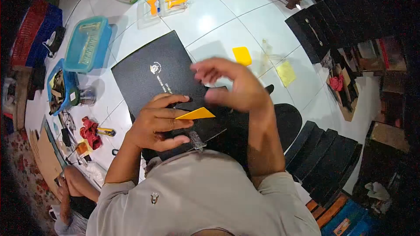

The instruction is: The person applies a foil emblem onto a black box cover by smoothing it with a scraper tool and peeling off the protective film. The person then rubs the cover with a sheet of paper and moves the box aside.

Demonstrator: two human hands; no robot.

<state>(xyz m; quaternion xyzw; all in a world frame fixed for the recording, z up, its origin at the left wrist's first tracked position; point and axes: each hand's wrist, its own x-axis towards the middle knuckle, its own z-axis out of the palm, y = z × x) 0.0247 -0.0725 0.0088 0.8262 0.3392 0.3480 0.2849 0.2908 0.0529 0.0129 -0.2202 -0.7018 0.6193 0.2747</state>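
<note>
A yellow flat scraper (197, 114) sits between the fingers of my left hand (159, 122), which is over the lower part of a black folder or box (148, 54) with a silver emblem and lettering. My right hand (236, 83) is raised beside the black cover's right edge, fingers curved and apart, slightly blurred, with nothing seen in it. Near my left thumb lies a crumpled piece of clear plastic (197, 140). To the right on the floor are a yellow square piece (242, 56) and a pale yellow sheet (285, 73).
Clear trays (162, 8) with orange tools stand ahead. On the left are a blue tub (88, 43), a jar (83, 96), a red cloth (89, 133) and a yellow cutter (106, 132). Black boxes (323, 161) stack at right. Another person's leg (81, 183) shows lower left.
</note>
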